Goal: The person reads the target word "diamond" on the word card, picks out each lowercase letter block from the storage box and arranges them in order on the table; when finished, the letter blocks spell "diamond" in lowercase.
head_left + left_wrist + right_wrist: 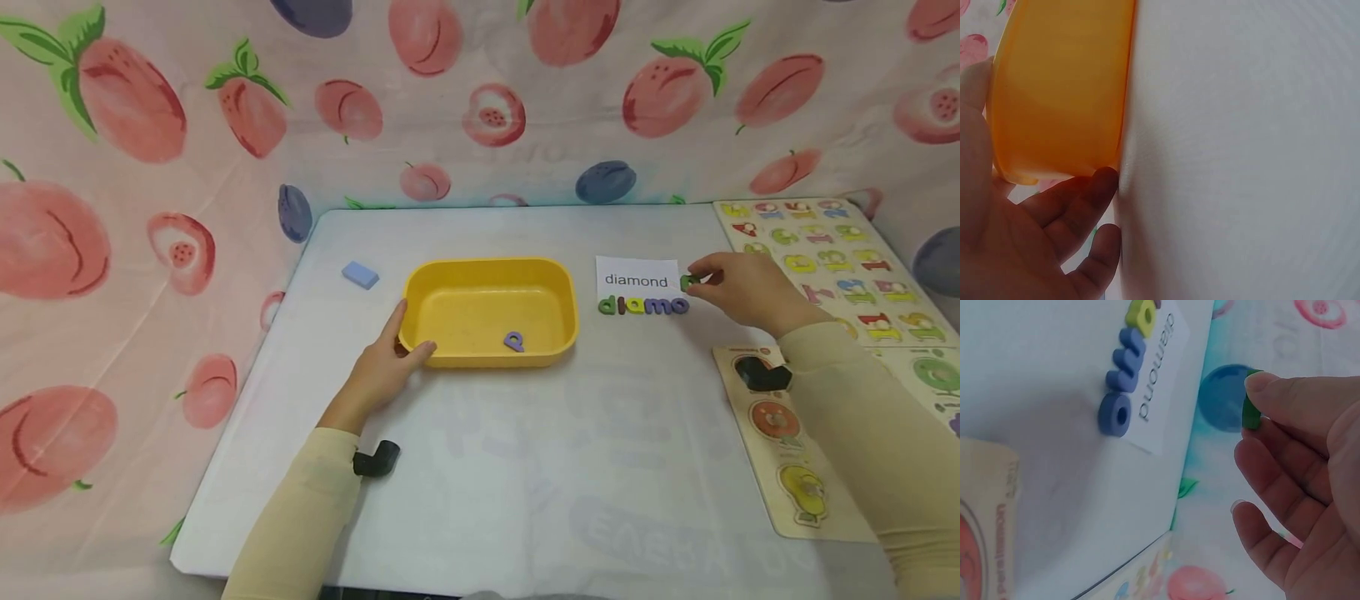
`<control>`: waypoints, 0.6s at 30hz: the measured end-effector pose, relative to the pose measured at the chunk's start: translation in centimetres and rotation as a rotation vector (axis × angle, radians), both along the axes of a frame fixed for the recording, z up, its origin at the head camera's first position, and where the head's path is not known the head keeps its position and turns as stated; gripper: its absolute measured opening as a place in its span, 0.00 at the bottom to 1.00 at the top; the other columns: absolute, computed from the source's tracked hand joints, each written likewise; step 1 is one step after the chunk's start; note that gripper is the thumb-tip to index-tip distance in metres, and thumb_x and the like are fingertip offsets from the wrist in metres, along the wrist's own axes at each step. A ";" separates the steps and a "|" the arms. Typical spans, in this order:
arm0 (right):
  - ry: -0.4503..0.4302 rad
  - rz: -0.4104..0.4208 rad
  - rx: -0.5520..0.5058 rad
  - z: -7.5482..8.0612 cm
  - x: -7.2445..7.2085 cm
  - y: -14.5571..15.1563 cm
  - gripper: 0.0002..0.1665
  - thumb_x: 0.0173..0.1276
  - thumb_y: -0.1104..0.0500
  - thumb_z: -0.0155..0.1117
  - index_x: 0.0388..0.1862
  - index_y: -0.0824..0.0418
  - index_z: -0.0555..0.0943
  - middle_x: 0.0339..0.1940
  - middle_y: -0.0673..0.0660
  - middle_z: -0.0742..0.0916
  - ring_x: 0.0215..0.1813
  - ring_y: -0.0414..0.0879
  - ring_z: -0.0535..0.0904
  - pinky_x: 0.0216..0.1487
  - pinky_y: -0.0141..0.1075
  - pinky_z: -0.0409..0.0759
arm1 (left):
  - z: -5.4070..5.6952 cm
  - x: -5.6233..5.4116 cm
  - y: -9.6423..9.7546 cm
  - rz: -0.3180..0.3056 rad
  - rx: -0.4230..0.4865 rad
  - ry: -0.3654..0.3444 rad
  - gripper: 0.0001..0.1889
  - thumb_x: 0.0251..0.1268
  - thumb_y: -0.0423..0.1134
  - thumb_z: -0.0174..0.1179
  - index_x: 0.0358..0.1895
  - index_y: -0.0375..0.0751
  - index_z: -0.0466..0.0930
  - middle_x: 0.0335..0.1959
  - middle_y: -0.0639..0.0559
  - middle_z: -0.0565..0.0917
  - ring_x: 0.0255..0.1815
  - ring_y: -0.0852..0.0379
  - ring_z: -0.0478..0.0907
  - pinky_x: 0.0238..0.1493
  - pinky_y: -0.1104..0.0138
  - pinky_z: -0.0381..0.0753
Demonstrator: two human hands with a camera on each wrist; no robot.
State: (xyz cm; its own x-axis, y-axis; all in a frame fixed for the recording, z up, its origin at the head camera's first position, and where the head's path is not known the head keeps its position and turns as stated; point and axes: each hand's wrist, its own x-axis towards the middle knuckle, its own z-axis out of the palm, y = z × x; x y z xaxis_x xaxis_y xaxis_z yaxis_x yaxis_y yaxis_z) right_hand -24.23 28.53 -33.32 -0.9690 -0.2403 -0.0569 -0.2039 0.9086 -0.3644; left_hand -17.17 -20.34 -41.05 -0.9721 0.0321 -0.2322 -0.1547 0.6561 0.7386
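My right hand pinches a green letter between thumb and fingertips, just right of a white card printed "diamond". In the right wrist view the green letter shows edge-on, above the table. Below the card, coloured letters spell "diamo", ending in a blue o. With my left hand I hold the near left corner of a yellow tray, thumb at the rim and fingers along the outer wall. Inside the tray lies one purple letter.
A blue block lies left of the tray. On the right are a board of number pieces and a wooden fruit puzzle board, partly under my right forearm. A fruit-patterned cloth hangs behind the table.
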 end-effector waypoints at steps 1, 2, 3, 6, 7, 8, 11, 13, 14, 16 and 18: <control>0.001 -0.004 -0.001 -0.2 -0.1 0.2 0.25 0.72 0.54 0.64 0.59 0.71 0.79 0.48 0.71 0.84 0.48 0.62 0.78 0.47 0.56 0.76 | 0.0 0.0 0.0 -0.001 0.000 -0.001 0.49 0.66 0.66 0.57 0.81 0.71 0.34 0.74 0.38 0.66 0.68 0.41 0.66 0.71 0.44 0.60; -0.005 -0.010 -0.002 -0.4 -0.1 0.4 0.25 0.72 0.54 0.64 0.59 0.71 0.79 0.48 0.71 0.84 0.48 0.62 0.78 0.47 0.56 0.76 | 0.0 0.0 0.0 -0.001 0.000 -0.002 0.49 0.66 0.67 0.57 0.81 0.71 0.34 0.74 0.38 0.65 0.69 0.41 0.66 0.71 0.44 0.59; -0.002 -0.009 0.002 -0.6 -0.2 0.7 0.25 0.72 0.54 0.64 0.58 0.72 0.79 0.48 0.72 0.84 0.48 0.62 0.78 0.47 0.57 0.76 | 0.0 0.0 0.1 -0.001 -0.002 -0.003 0.49 0.66 0.67 0.57 0.81 0.71 0.34 0.74 0.38 0.65 0.69 0.41 0.66 0.71 0.43 0.59; -0.015 -0.010 0.010 -1.0 -0.3 1.2 0.25 0.72 0.55 0.64 0.58 0.73 0.78 0.48 0.73 0.84 0.48 0.63 0.79 0.49 0.58 0.76 | 0.0 0.0 0.0 -0.003 -0.001 -0.003 0.49 0.66 0.67 0.57 0.81 0.71 0.33 0.75 0.38 0.64 0.70 0.41 0.65 0.71 0.43 0.58; -0.018 -0.006 0.011 -1.2 -0.3 1.4 0.24 0.72 0.55 0.63 0.58 0.73 0.78 0.48 0.73 0.84 0.49 0.64 0.79 0.49 0.59 0.75 | 0.0 -0.1 0.1 -0.002 0.000 -0.003 0.49 0.66 0.66 0.57 0.81 0.71 0.33 0.75 0.38 0.64 0.70 0.41 0.65 0.72 0.43 0.58; -0.023 -0.003 0.009 -1.3 -0.3 1.6 0.24 0.73 0.55 0.63 0.57 0.74 0.78 0.48 0.73 0.84 0.49 0.64 0.79 0.50 0.60 0.75 | 0.0 -0.1 0.1 -0.001 0.000 -0.004 0.49 0.66 0.66 0.57 0.81 0.71 0.33 0.75 0.39 0.63 0.71 0.41 0.64 0.72 0.43 0.58; -0.031 0.005 0.007 -1.9 -0.4 2.0 0.24 0.72 0.56 0.63 0.56 0.75 0.78 0.47 0.73 0.84 0.48 0.65 0.80 0.50 0.60 0.75 | -0.1 -0.1 0.0 -0.001 0.000 -0.002 0.48 0.66 0.66 0.57 0.81 0.71 0.34 0.75 0.38 0.64 0.70 0.41 0.65 0.71 0.44 0.58; -0.033 0.009 0.005 -2.3 -0.5 2.3 0.23 0.72 0.57 0.63 0.55 0.76 0.79 0.46 0.73 0.85 0.47 0.65 0.80 0.49 0.60 0.76 | -0.1 -0.1 0.0 0.000 0.000 -0.001 0.48 0.66 0.66 0.57 0.81 0.71 0.34 0.75 0.38 0.65 0.70 0.41 0.65 0.71 0.44 0.58; -0.034 0.013 0.007 -2.4 -0.6 2.4 0.23 0.72 0.57 0.63 0.55 0.76 0.79 0.46 0.73 0.85 0.47 0.65 0.80 0.49 0.60 0.76 | -0.1 -0.1 0.0 0.000 -0.001 0.000 0.48 0.66 0.67 0.57 0.81 0.71 0.34 0.75 0.38 0.64 0.71 0.41 0.64 0.71 0.44 0.58; -0.027 0.024 0.017 -2.7 -0.7 2.6 0.23 0.71 0.57 0.64 0.54 0.76 0.79 0.44 0.72 0.85 0.46 0.64 0.81 0.49 0.59 0.76 | -0.1 0.0 0.0 -0.002 -0.001 0.002 0.49 0.65 0.68 0.57 0.81 0.72 0.34 0.75 0.39 0.64 0.72 0.41 0.63 0.72 0.44 0.58; -0.034 0.026 0.016 -2.9 -0.8 2.8 0.23 0.71 0.57 0.64 0.53 0.76 0.79 0.43 0.71 0.86 0.45 0.64 0.81 0.48 0.59 0.75 | -0.1 0.0 0.0 -0.004 0.001 0.003 0.49 0.65 0.69 0.56 0.81 0.72 0.33 0.75 0.39 0.63 0.72 0.41 0.63 0.72 0.44 0.58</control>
